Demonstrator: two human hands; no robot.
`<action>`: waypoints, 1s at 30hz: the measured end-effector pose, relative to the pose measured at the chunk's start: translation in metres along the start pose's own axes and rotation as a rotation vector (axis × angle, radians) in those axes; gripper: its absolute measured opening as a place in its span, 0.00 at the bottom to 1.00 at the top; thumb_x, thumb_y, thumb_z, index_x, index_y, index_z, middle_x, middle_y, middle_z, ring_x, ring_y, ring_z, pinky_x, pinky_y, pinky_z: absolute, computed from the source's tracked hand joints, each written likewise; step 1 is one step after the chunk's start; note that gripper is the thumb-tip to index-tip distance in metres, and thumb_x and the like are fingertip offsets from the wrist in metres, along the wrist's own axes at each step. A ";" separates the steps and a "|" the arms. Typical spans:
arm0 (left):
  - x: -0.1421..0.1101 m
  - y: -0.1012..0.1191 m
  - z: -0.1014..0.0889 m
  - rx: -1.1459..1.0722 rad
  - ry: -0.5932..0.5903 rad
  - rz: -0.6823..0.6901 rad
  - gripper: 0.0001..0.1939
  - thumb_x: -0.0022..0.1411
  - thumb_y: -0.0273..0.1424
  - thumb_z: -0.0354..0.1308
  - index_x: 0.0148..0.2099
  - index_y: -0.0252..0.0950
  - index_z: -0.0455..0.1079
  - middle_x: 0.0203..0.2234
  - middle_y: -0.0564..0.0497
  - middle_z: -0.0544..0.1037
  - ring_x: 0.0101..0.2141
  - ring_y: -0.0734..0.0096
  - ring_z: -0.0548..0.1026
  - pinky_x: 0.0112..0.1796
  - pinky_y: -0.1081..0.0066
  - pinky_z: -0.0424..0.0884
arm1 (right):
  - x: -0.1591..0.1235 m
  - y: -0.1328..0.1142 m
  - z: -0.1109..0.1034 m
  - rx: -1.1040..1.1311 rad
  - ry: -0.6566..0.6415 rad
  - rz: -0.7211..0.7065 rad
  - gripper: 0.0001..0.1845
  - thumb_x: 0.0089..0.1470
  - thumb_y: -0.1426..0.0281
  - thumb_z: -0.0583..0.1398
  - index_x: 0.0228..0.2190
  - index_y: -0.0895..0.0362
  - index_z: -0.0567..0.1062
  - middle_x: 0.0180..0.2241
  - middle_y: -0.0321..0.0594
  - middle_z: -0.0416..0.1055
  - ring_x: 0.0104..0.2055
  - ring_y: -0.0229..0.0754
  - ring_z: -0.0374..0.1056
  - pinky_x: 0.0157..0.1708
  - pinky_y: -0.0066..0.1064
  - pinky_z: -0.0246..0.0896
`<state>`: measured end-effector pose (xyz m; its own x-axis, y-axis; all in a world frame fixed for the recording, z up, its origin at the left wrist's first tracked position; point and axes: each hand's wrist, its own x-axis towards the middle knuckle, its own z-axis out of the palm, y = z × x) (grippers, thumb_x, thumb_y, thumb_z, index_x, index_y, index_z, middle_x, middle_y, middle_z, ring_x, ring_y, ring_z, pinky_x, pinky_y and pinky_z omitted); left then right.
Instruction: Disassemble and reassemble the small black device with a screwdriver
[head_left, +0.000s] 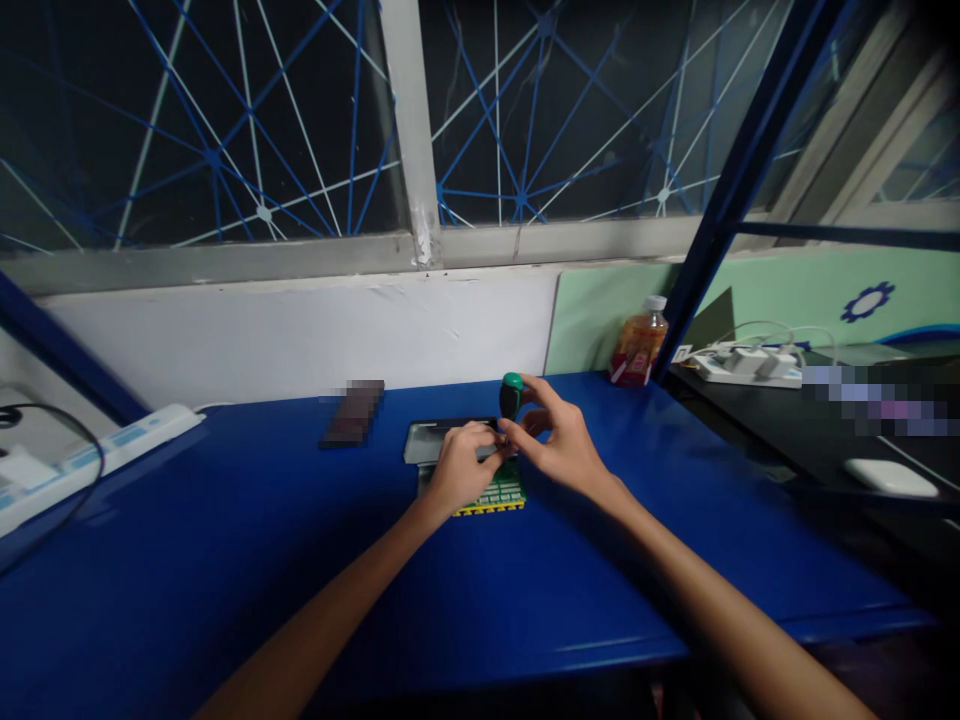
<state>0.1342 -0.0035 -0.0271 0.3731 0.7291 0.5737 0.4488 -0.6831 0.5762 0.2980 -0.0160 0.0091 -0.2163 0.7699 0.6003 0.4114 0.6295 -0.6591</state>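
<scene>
Near the middle of the blue table, my right hand [568,442] grips a screwdriver [511,398] with a green and black handle. The tool stands nearly upright, handle on top, and its tip is hidden by my fingers. Close to the tip is my left hand [463,468], thumb and fingertips drawn together over a green circuit board [506,490]. What those fingertips pinch, if anything, cannot be made out. Along the board's front edge runs a yellow strip [489,511]. Behind the left hand lies a shallow grey tray or cover [421,445], partly covered by the hand.
A dark flat object [352,415], partly pixelated, lies back left on the blue table [300,560]. White power strips [142,437] with cables lie at the left and right. A drink bottle [640,340] stands at the back right. A white case [890,478] rests on the dark surface at right.
</scene>
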 end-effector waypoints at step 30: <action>0.000 0.002 -0.005 -0.005 -0.082 -0.010 0.05 0.58 0.26 0.59 0.36 0.36 0.77 0.33 0.49 0.80 0.39 0.63 0.76 0.43 0.64 0.70 | 0.001 0.000 -0.004 0.023 -0.054 0.005 0.26 0.52 0.66 0.58 0.52 0.54 0.62 0.35 0.38 0.71 0.24 0.35 0.68 0.26 0.31 0.65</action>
<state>0.1311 -0.0049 -0.0236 0.4339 0.7365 0.5190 0.4486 -0.6761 0.5845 0.3016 -0.0153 0.0119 -0.2623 0.7772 0.5720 0.3922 0.6274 -0.6727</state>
